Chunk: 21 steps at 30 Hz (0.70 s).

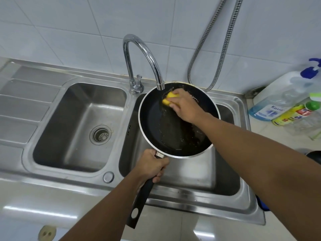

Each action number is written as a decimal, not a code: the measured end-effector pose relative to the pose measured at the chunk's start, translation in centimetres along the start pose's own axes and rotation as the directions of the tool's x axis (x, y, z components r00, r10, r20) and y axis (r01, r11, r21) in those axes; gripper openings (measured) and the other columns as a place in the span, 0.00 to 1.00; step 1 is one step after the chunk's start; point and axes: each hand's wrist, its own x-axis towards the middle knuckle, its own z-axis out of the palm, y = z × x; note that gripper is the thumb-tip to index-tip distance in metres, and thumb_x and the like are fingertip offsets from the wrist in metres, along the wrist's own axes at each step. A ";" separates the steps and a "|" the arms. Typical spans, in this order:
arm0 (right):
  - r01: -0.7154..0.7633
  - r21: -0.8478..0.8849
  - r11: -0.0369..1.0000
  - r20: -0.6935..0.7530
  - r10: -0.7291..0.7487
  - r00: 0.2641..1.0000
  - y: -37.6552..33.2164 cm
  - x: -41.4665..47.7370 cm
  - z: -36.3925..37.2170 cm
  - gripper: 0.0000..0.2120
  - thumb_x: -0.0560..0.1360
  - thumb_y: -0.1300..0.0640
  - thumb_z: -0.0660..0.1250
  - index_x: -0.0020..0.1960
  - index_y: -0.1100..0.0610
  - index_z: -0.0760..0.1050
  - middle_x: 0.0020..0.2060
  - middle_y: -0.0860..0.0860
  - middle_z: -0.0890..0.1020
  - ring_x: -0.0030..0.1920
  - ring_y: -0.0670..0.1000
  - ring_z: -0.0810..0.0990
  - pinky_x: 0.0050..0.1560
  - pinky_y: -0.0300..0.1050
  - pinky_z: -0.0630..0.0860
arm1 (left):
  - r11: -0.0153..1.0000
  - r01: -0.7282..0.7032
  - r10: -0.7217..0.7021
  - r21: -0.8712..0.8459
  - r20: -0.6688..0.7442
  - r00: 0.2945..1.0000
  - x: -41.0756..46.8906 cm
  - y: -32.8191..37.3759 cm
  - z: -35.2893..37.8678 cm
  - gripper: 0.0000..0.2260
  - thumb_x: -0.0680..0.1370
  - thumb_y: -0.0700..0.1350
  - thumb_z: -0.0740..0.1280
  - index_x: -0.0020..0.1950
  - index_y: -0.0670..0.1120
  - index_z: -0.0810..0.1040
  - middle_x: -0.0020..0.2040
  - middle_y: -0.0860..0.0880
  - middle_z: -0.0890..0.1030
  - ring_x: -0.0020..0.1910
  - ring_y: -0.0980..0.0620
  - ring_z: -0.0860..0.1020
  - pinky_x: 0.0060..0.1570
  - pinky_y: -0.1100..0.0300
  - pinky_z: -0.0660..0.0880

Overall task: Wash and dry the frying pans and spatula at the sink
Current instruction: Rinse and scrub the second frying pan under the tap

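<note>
Scrubbing step here, I'd say. The frying pan (pixel 156 122) hangs over the right basin (pixel 191 174) of the sink, right under the tap (pixel 144 54) spout, though I can't tell if water is running. The left hand (pixel 152 165) is wrapped tight round the handle (pixel 139 202), up near where it joins the pan, holding it roughly level. The right hand (pixel 185 106) has its fingers curled over a yellow sponge (pixel 171 97), pressing it down at the far side of the pan.

The pan is round, with a dark nonstick inside and a thin pale metal rim. The inside looks wet and greasy, with some bubbles. The handle is long matte black plastic with a hang hole at the end. The sponge looks soft and squishy. The sink is brushed steel, and the left basin (pixel 78 119) has a round strainer drain.

My guess for next: work the sponge round the rest of the inside and the rim, then rinse. A wet handle could slip, so that grip needs to be firm. No spatula in view, and drying looks a way off.
</note>
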 end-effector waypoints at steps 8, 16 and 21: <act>0.353 0.145 0.924 0.254 -0.380 0.890 -4.3 -5.0 1.5 0.11 0.76 0.54 0.73 0.59 0.49 0.85 0.67 0.52 0.77 0.65 0.54 0.73 0.70 0.48 0.68 | 0.998 0.012 -0.014 -0.064 -0.043 0.999 0.3 0.7 0.5 0.08 0.78 0.32 0.63 0.40 0.39 0.71 0.22 0.48 0.66 0.16 0.54 0.62 0.17 0.65 0.60; 0.146 -0.002 0.989 0.138 -0.144 0.980 2.4 -7.2 -1.7 0.08 0.68 0.59 0.77 0.46 0.53 0.88 0.57 0.51 0.82 0.54 0.57 0.78 0.60 0.48 0.75 | 0.996 0.033 -0.033 -0.083 -0.001 0.999 -0.3 0.5 -0.1 0.09 0.80 0.35 0.65 0.40 0.39 0.73 0.23 0.47 0.68 0.17 0.53 0.64 0.18 0.63 0.62; -0.015 -0.241 0.970 -0.035 0.007 0.999 1.4 -2.4 -1.7 0.15 0.82 0.49 0.64 0.67 0.48 0.79 0.69 0.54 0.74 0.62 0.61 0.73 0.59 0.60 0.75 | 0.999 0.001 -0.001 -0.038 -0.006 1.000 -0.9 0.5 0.0 0.10 0.79 0.34 0.65 0.38 0.39 0.72 0.24 0.46 0.68 0.18 0.53 0.64 0.19 0.62 0.62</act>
